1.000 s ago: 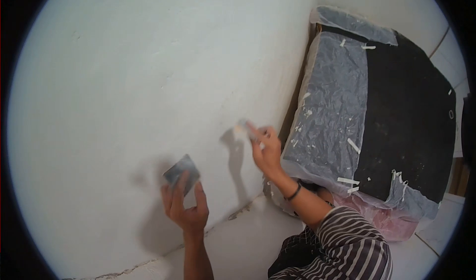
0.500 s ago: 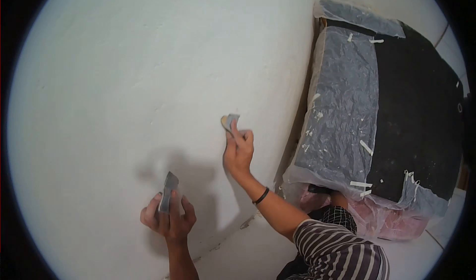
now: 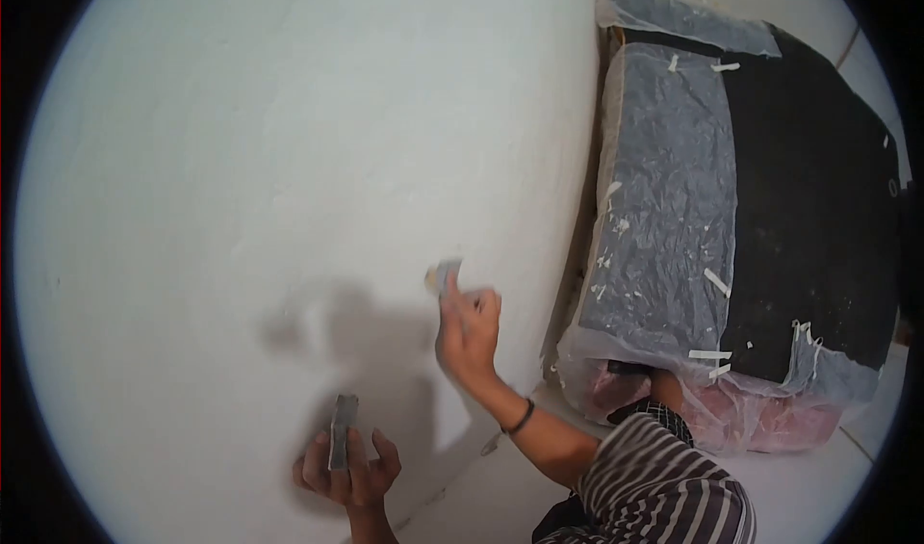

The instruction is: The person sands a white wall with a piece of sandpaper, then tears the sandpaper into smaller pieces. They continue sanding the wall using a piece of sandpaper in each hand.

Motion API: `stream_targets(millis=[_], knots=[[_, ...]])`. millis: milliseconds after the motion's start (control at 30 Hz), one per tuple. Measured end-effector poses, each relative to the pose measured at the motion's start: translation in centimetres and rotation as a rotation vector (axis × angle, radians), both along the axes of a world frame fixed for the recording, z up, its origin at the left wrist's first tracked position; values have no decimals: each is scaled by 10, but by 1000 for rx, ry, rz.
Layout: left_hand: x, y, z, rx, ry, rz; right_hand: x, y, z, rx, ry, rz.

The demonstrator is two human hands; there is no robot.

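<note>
My left hand [image 3: 351, 472] is closed around a grey putty knife [image 3: 342, 433] that points up, low in front of the white wall [image 3: 289, 140]. My right hand [image 3: 469, 337], higher and further right, grips a small grey scraper [image 3: 448, 274] with its index finger laid along it. A yellowish patch shows at the scraper's left edge, and its tip is at the wall surface. Handles of both tools are largely hidden by the fingers. Shadows of my arms and head fall on the wall between and above the hands.
On the right stands a large black-topped piece of furniture [image 3: 804, 207], partly covered by clear plastic sheeting [image 3: 674, 197] with strips of white tape. Reddish material shows through plastic at its lower end. Wall meets floor along a rough, chipped edge [image 3: 491, 445].
Both hands have moved down in the picture, each with its tool still held; the left has also shifted slightly right. The camera view has tilted a little.
</note>
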State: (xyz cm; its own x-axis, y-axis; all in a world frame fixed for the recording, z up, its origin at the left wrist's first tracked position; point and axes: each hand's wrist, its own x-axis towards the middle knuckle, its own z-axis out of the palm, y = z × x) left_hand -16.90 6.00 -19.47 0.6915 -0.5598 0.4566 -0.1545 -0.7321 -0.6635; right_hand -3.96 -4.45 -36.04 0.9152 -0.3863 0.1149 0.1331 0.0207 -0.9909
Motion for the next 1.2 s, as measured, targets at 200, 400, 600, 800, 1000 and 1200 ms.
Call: stream_targets(millis=[200, 400, 600, 800, 1000, 1200], knots=[[-11, 0, -2, -61, 25, 83, 34, -4, -8, -165, -33, -68], [-9, 4, -2, -44, 33, 62, 12, 8, -5, -117, -92, -63], [-4, 6, -5, -58, 2, 33, 4, 9, -3, -127, -101, -48], [-10, 6, -4, -88, -1, 30, 41, 4, 0, -34, -62, -113], [-14, 4, -2, -86, 25, 58, 38, 5, -4, -127, -89, -127], [-7, 3, -3, -66, 32, 32, -7, 16, -1, -93, -127, -3]])
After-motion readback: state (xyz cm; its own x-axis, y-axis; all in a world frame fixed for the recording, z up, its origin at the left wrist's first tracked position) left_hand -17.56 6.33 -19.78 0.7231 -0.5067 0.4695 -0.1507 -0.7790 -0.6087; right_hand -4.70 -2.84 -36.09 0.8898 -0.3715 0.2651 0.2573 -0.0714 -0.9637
